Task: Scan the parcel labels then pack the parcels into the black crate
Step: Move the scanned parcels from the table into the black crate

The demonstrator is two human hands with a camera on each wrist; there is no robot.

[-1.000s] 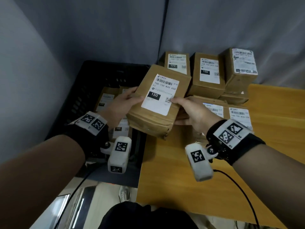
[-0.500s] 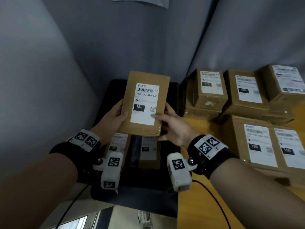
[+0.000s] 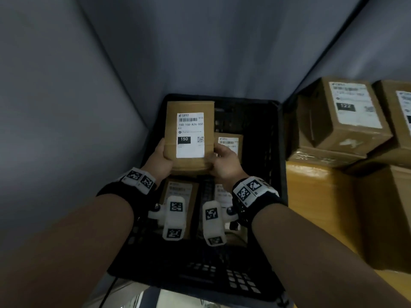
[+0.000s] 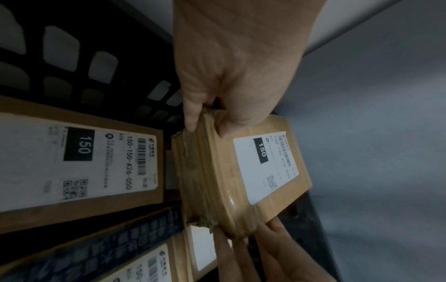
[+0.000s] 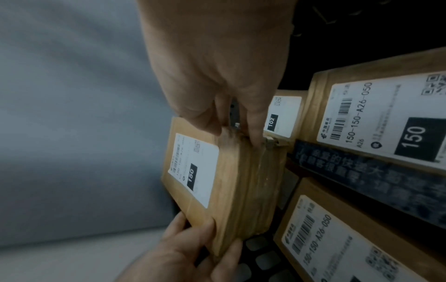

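Both hands hold a flat brown parcel (image 3: 189, 138) with a white "150" label above the black crate (image 3: 273, 152), label up. My left hand (image 3: 159, 162) grips its near left corner, thumb on top (image 4: 210, 122). My right hand (image 3: 224, 162) grips the near right corner (image 5: 239, 122). Under it in the crate lie two "150" parcels (image 3: 180, 192) (image 5: 386, 118) side by side and a smaller "102" parcel (image 3: 229, 144) farther back.
Brown labelled boxes (image 3: 342, 121) are stacked on the yellow wooden table (image 3: 318, 196) right of the crate. Grey fabric walls (image 3: 66, 107) close in on the left and behind. The crate's far right part shows bare black mesh (image 3: 251, 121).
Both hands carried the parcel left from over the table to above the crate and lowered it toward the parcels inside. My view followed down and left.
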